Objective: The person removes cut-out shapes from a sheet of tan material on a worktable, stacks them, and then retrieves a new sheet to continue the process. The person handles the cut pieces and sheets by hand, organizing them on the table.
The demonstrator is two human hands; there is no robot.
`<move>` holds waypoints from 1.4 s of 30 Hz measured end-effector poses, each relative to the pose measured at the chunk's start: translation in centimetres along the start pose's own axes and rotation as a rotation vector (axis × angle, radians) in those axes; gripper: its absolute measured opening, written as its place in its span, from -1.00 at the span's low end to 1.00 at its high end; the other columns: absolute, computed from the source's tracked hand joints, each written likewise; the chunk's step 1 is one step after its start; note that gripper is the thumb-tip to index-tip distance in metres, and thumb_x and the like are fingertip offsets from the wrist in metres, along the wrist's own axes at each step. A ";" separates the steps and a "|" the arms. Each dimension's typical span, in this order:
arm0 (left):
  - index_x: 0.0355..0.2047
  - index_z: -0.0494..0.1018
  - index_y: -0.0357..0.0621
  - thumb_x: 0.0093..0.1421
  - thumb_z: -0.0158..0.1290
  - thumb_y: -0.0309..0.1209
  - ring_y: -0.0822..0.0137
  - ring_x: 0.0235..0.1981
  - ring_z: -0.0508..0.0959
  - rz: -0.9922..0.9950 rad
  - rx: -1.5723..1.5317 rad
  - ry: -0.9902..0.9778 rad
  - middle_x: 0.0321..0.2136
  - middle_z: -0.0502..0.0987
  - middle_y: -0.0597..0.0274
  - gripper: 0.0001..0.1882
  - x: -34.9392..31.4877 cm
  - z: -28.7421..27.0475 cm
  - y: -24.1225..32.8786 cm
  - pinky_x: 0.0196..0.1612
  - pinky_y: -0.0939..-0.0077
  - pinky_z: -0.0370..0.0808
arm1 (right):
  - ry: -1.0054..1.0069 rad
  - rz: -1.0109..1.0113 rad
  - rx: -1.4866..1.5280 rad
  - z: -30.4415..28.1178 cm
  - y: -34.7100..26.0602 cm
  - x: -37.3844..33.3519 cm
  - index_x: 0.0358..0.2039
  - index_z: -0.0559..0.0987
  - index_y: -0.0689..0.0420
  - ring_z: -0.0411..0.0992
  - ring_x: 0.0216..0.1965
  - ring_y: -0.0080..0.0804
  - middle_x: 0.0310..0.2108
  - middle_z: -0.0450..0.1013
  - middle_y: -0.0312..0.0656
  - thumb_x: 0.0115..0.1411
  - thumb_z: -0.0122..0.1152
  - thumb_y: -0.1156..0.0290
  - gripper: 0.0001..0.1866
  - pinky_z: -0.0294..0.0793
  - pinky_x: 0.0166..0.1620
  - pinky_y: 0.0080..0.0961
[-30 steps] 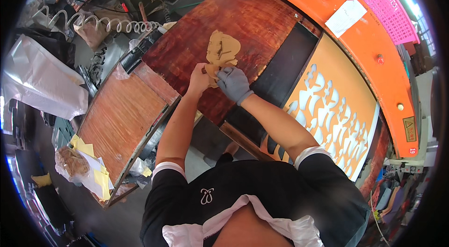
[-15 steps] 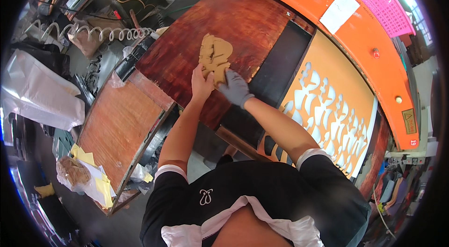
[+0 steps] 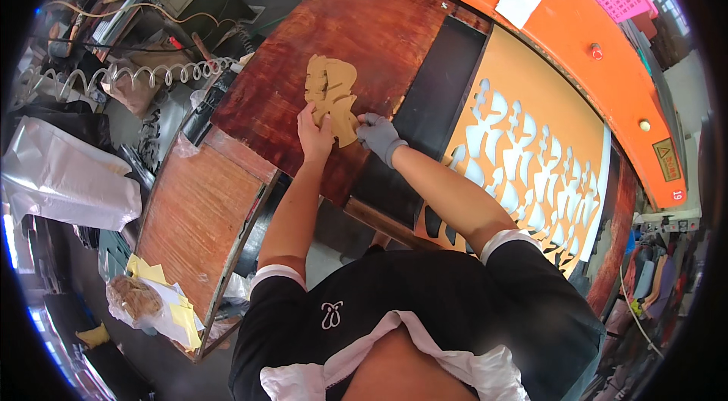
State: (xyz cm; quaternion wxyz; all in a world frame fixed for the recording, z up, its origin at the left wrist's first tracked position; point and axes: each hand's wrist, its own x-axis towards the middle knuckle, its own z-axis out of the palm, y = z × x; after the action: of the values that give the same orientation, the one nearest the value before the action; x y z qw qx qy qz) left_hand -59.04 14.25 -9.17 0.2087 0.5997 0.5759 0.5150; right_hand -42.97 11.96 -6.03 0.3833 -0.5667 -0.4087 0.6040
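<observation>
A stack of tan, flat cut pieces point(image 3: 331, 86) with curved outlines and notches lies over the dark red board. My bare left hand point(image 3: 315, 135) grips its near left edge, thumb on top and fingers along the side. At the near right edge, my right hand point(image 3: 381, 135) in a grey glove has its fingers curled together, with the fingertips against the pieces. Whether a separate small bit is pinched there, I cannot tell.
An orange machine beam point(image 3: 561, 14) with a red button crosses the far side. To the right lies an orange-tan sheet point(image 3: 531, 75) with many cut-out shapes, beside a black strip point(image 3: 440, 75). A wooden side table point(image 3: 197, 204) and coiled hose point(image 3: 144, 75) are at left.
The right hand has gone from extended fingers over the pieces to curled fingers at their right edge, uncovering more of the near end. The whole view has shifted slightly.
</observation>
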 end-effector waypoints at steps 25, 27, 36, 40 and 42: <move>-0.19 0.42 -0.23 0.26 -0.16 -0.31 0.18 -0.27 0.53 -0.010 -0.169 -0.233 -0.31 0.52 0.08 -0.73 2.0 -4.5 1.6 -0.11 0.46 0.41 | -0.003 0.068 0.111 -0.6 -1.7 0.0 -0.06 0.42 0.06 0.31 -0.63 -0.61 -0.61 0.33 -0.37 0.09 0.07 0.51 -0.64 0.39 -0.54 -0.63; -0.16 0.40 -0.22 0.24 -0.13 -0.33 0.15 -0.28 0.53 -0.178 -0.393 -0.189 -0.30 0.51 0.07 -0.74 1.9 -4.4 1.8 -0.11 0.43 0.42 | -0.023 0.013 0.059 -0.5 -1.6 0.1 -0.08 0.43 0.05 0.30 -0.62 -0.62 -0.60 0.33 -0.38 0.09 0.06 0.52 -0.66 0.40 -0.54 -0.62; -0.15 0.42 0.01 -0.11 0.06 -0.52 -0.03 0.08 0.20 0.550 0.422 -0.577 -0.01 0.26 0.15 -0.58 0.0 -4.2 5.6 0.06 0.19 0.29 | -0.106 -0.027 0.061 -1.2 -0.9 1.2 -0.28 0.53 0.04 0.31 -0.61 -0.64 -0.58 0.37 -0.39 0.11 0.00 0.53 -0.81 0.39 -0.54 -0.64; -0.17 0.40 -0.03 -0.03 0.04 -0.51 -0.04 -0.04 0.33 0.579 0.388 -0.539 -0.10 0.36 0.15 -0.65 0.5 -4.4 5.1 -0.02 0.21 0.36 | -0.092 0.022 0.125 -1.5 -1.1 1.3 -0.29 0.54 0.05 0.32 -0.61 -0.64 -0.57 0.41 -0.37 0.11 -0.01 0.52 -0.81 0.36 -0.56 -0.65; -0.17 0.38 -0.07 0.08 0.00 -0.49 0.07 -0.17 0.42 0.341 0.160 -0.451 -0.22 0.41 0.15 -0.74 0.8 -4.5 4.1 -0.10 0.30 0.40 | -0.100 0.031 0.151 -1.7 -1.3 1.4 -0.29 0.54 0.06 0.32 -0.61 -0.63 -0.56 0.42 -0.36 0.11 -0.01 0.52 -0.81 0.37 -0.54 -0.65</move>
State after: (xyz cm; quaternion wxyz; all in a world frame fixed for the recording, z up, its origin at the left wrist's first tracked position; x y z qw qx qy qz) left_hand -61.08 12.43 -3.65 0.1938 0.8016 0.4446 0.3496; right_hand -41.34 13.83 -5.37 0.3948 -0.5115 -0.3718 0.6665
